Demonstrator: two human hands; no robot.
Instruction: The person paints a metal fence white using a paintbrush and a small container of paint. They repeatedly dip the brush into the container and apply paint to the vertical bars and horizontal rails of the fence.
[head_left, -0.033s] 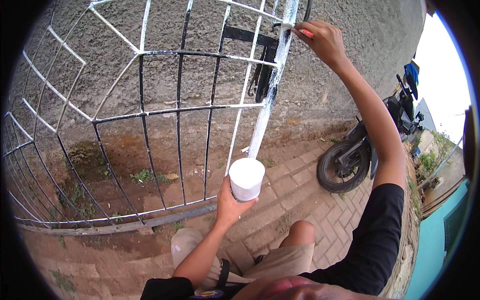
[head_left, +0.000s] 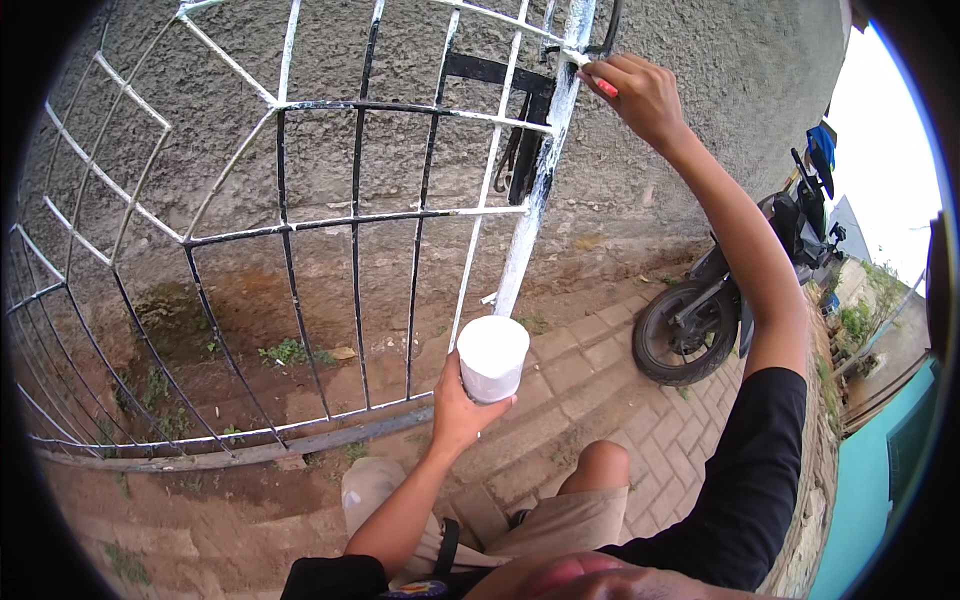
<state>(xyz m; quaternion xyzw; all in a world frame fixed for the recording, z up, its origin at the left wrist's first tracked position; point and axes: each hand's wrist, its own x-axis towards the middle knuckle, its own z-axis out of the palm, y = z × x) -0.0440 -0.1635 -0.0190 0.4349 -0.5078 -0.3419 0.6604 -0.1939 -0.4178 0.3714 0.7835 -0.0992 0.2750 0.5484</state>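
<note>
While the right hand (head_left: 645,98) pinches a red-handled brush (head_left: 607,88) against the gate post (head_left: 538,190) just left of it, the left hand (head_left: 462,412), curled around a white tub (head_left: 491,376) below, could tip it if its grip slackened, spilling onto the brick paving (head_left: 600,358) beneath; rough wall (head_left: 735,90) lies beyond both hands, a motorbike (head_left: 795,225) to their right.

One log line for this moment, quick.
left hand: holding white tub | right hand: brush at gate post | post: mostly white, some black showing | right side: parked motorbike
</note>
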